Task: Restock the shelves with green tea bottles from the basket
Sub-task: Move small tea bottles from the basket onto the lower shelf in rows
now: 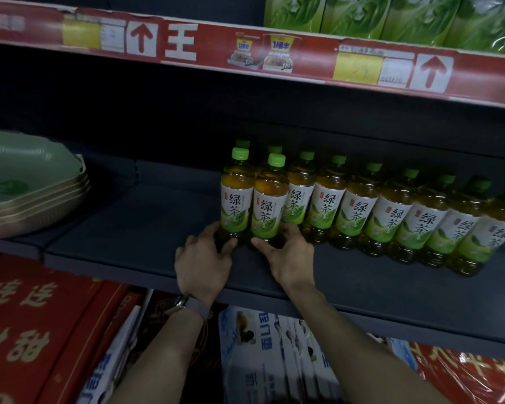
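Two green tea bottles stand upright at the left end of a row on the dark shelf. My left hand grips the base of the left bottle, thumb curled round its front. My right hand grips the base of the right bottle in the same way. Both bottles have green caps, amber tea and white-green labels. A row of several more green tea bottles runs to the right, with others behind. The basket is out of view.
A stack of pale green trays sits on the shelf at the left. The shelf above has a red price strip and green packages. Red boxes and blue-white boxes lie below.
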### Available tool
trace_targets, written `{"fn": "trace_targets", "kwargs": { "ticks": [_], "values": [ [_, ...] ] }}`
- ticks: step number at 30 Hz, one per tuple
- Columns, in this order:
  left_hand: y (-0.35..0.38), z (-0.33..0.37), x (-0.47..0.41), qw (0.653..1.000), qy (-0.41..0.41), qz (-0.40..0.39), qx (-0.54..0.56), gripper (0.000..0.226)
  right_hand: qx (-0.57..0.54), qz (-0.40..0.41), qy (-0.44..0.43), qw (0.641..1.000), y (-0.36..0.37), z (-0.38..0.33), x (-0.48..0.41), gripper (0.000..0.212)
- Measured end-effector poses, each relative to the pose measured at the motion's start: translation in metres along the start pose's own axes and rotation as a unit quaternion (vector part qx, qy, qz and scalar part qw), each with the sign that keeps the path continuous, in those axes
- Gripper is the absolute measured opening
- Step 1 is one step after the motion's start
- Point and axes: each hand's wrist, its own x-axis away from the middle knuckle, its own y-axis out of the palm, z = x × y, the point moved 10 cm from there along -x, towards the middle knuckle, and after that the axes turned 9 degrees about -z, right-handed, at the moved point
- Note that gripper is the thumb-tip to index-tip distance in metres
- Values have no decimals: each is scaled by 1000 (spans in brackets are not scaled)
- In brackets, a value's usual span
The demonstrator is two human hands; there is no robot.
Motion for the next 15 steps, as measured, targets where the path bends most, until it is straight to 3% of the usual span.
{"fn": "trace_targets", "kwargs": {
  "ticks": [8,15],
  "values": [
    [0,3,6,999,25,12,-19,49,39,-46,-20,998,2,-4,4,64],
    [3,1,4,997,61,-40,-29,49,80,-72,-17,994,3,-12,9,66]
  ]
}}
